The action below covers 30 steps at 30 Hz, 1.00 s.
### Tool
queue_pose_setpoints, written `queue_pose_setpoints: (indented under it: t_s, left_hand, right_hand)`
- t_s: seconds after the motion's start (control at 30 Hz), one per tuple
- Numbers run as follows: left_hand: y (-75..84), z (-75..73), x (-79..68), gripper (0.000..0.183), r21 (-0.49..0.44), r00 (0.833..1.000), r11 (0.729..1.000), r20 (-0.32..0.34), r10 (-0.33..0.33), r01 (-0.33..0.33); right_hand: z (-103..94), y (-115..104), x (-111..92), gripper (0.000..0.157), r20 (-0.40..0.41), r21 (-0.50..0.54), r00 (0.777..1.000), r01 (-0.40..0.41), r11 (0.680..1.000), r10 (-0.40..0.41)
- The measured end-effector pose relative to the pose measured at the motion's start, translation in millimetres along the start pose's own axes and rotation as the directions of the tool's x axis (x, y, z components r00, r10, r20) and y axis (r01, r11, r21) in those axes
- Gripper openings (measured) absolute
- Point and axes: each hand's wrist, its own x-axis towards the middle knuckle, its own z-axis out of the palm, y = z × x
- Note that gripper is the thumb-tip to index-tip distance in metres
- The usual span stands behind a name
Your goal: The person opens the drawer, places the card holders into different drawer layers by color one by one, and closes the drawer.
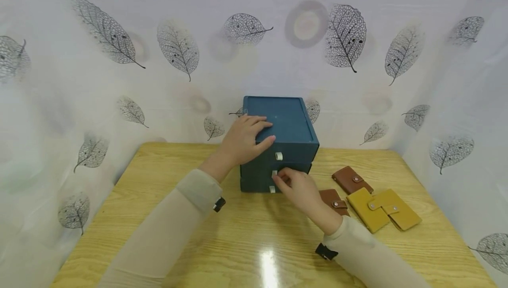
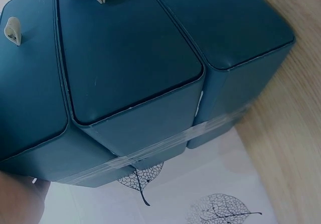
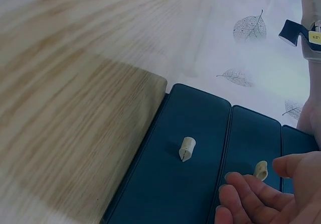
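A dark blue drawer unit (image 1: 283,118) with three stacked drawers stands at the back of the table. Each drawer front has a small whitish loop tab. My left hand (image 1: 248,138) rests on the unit's top at its front left edge, fingers spread and thumb over the front edge. At the middle drawer's tab (image 3: 261,170) is my right hand (image 1: 295,186), fingers bent loosely, with the tab between thumb and fingertips. A small gap shows between thumb and tab in the right wrist view. The bottom drawer's tab (image 3: 187,148) stands free.
Two brown wallets, one farther back (image 1: 349,178) and one partly behind my right forearm (image 1: 331,197), lie right of the unit. Beside them, two mustard wallets (image 1: 367,213) overlap. Clear tape (image 2: 190,133) crosses the unit's side. A leaf-patterned curtain (image 1: 254,67) hangs behind the wooden table (image 1: 178,222).
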Motion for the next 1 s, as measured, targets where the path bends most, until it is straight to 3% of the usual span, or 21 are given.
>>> queue_pose_setpoints:
  t_s: [0.47, 1.0]
  left_hand:
    - [-0.2, 0.9, -0.4, 0.054, 0.001, 1.0, 1.0, -0.008, 0.009, -0.009]
    - [0.8, 0.0, -0.1, 0.054, 0.005, 1.0, 1.0, 0.005, -0.005, 0.005]
  right_hand:
    - [0.5, -1.5, 1.5, 0.023, -0.008, 0.018, 0.999, -0.032, 0.999, 0.033]
    - [1.6, -2.1, 2.7, 0.022, -0.033, -0.001, 0.999, -0.017, 1.0, 0.016]
